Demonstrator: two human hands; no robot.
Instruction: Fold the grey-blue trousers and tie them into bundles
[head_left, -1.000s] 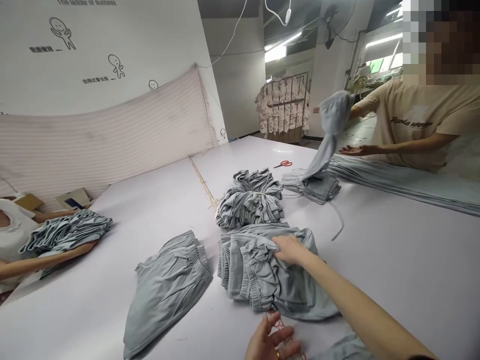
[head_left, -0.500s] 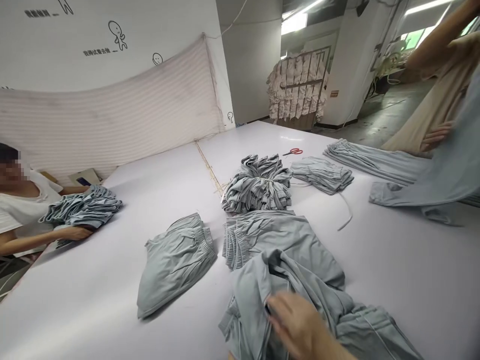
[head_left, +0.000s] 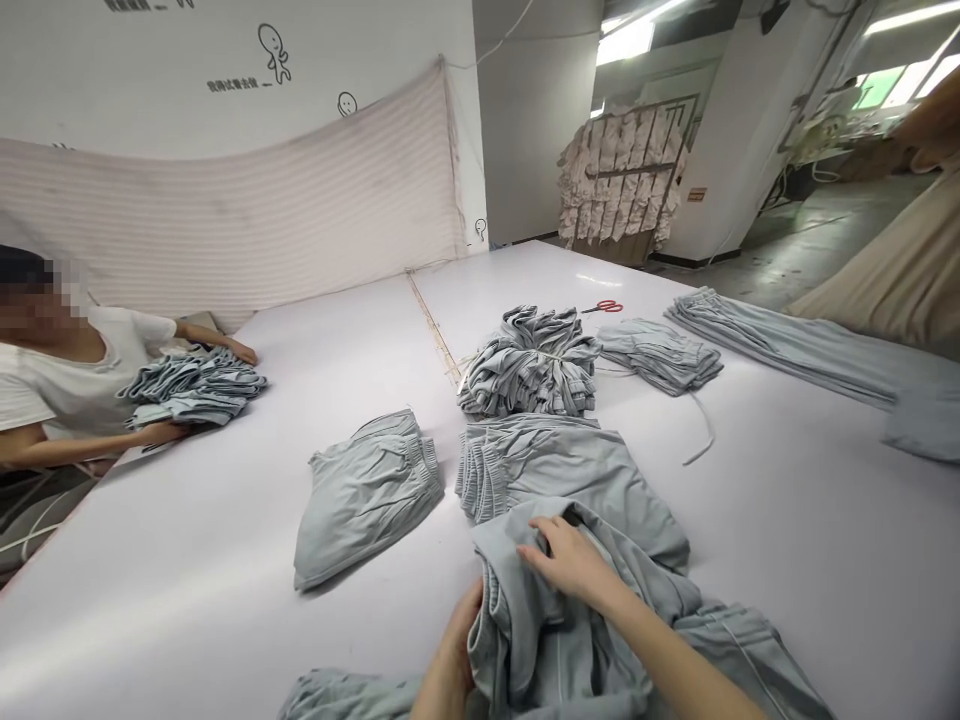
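A crumpled grey garment (head_left: 600, 630) lies in front of me on the white table (head_left: 787, 540). My right hand (head_left: 571, 560) rests on top of it, fingers curled into the cloth near its waistband. My left hand (head_left: 454, 655) grips the garment's left edge from below; its fingers are hidden in the folds. Just beyond lies a flat stack of grey garments (head_left: 555, 470). To the left of that is a single folded grey garment (head_left: 367, 490).
A tied bundle of grey garments (head_left: 532, 365) sits mid-table, with another folded pile (head_left: 660, 355) and red scissors (head_left: 604, 307) behind it. Long grey pieces (head_left: 795, 345) lie at the right. A person at the left holds a grey stack (head_left: 195, 385). A loaded rack (head_left: 622, 185) stands at the back.
My right hand pulled a garment off the stack toward me. My left hand has come up and taken its left edge. The person at the right has moved mostly out of view.
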